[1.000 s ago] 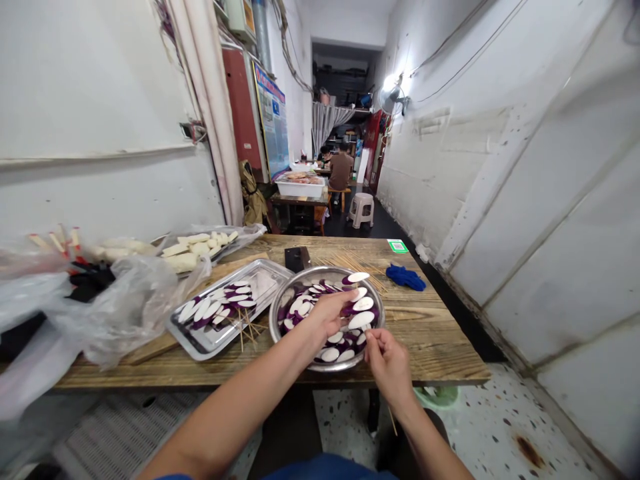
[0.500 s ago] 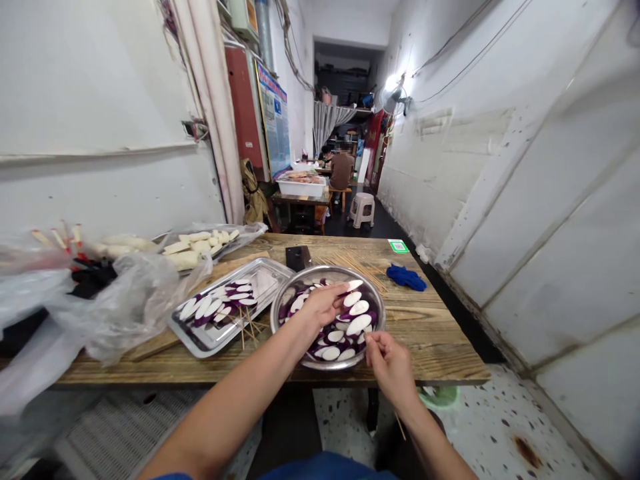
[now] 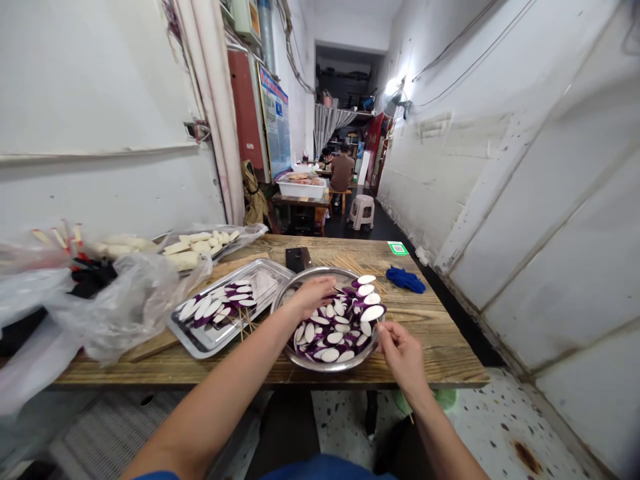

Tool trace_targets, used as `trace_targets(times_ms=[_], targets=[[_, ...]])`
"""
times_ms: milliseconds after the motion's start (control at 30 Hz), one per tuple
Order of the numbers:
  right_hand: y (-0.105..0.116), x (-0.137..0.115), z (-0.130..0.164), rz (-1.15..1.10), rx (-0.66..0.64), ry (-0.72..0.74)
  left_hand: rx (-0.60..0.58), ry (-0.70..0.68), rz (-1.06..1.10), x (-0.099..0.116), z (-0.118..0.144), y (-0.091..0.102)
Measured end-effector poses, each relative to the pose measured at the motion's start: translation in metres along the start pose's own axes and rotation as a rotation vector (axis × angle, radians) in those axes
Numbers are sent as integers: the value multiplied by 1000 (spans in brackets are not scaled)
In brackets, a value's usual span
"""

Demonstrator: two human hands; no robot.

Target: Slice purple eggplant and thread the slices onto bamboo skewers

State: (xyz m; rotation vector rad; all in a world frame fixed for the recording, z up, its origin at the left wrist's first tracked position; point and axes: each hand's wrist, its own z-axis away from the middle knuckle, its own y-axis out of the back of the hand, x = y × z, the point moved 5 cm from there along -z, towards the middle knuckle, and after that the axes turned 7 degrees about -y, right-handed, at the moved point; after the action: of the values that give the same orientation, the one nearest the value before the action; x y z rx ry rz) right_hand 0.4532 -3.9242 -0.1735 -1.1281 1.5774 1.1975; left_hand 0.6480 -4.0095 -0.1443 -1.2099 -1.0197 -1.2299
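Note:
A metal bowl (image 3: 327, 366) full of purple-skinned white eggplant slices (image 3: 334, 338) stands at the table's front. My right hand (image 3: 401, 348) is closed around a thin wooden skewer (image 3: 412, 419), whose lower end sticks out below the wrist. Several skewered eggplant slices (image 3: 372, 313) line its upper part, over the bowl's right side. Over the left part of the bowl is my left hand (image 3: 315, 297), its fingers stretched out and a little apart from the skewered slices. Left of the bowl, a metal tray (image 3: 265, 277) carries finished-looking eggplant skewers (image 3: 215, 307).
Loose skewers (image 3: 345, 259), a dark block (image 3: 298, 258) and a blue cloth (image 3: 405, 280) lie behind the bowl. Plastic bags (image 3: 135, 313) and pale cut pieces (image 3: 200, 245) crowd the left. Farther back are a stool (image 3: 362, 212) and a seated person (image 3: 343, 172).
My right hand has moved slightly right with the skewer, and its slices have shifted right and up. My left hand has drawn back left, away from the top slice.

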Motion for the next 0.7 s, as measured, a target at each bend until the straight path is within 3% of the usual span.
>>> trace_targets(times_ms=[100, 167, 333, 400, 500, 700], targets=[[5, -4, -6, 46, 6, 22, -45, -265, -491, 6, -5, 9], [6, -7, -9, 73, -4, 34, -134, -311, -796, -5, -9, 6], [5, -7, -9, 71, -9, 42, -338, 17, -1413, -58, -19, 3], [5, -4, -8, 50, -12, 39, -401, 20, -1490, -71, -17, 0], [4, 0, -7, 35, -22, 26, -521, -112, -1510, -80, -10, -7], [2, 3, -4, 26, -47, 7, -548, -291, -1450, -88, -7, -12]])
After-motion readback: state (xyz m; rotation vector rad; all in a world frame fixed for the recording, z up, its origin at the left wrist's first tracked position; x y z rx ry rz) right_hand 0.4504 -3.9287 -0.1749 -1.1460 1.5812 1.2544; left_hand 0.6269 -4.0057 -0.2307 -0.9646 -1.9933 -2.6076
